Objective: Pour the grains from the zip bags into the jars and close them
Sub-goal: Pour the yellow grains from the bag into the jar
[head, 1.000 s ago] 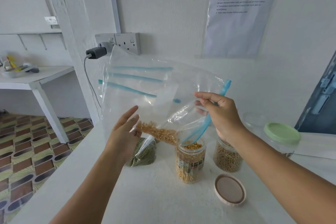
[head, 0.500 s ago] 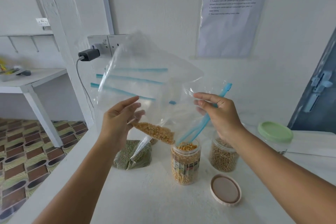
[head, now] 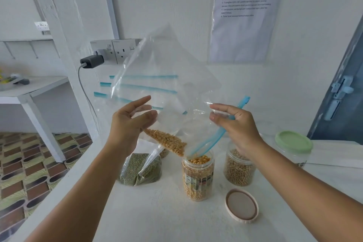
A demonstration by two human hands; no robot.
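Tipping zip bag (head: pixel 167 76), yellow grains (head: pixel 167 141) over open jar (head: pixel 198 177).

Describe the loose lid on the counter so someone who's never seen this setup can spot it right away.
On the white counter, look in front of the open jar of yellow grains, a little to its right. The loose lid lies flat there, alone and nearest the camera. It is round and pale beige with a ribbed rim, unlike the green lid, which sits on a jar farther back.
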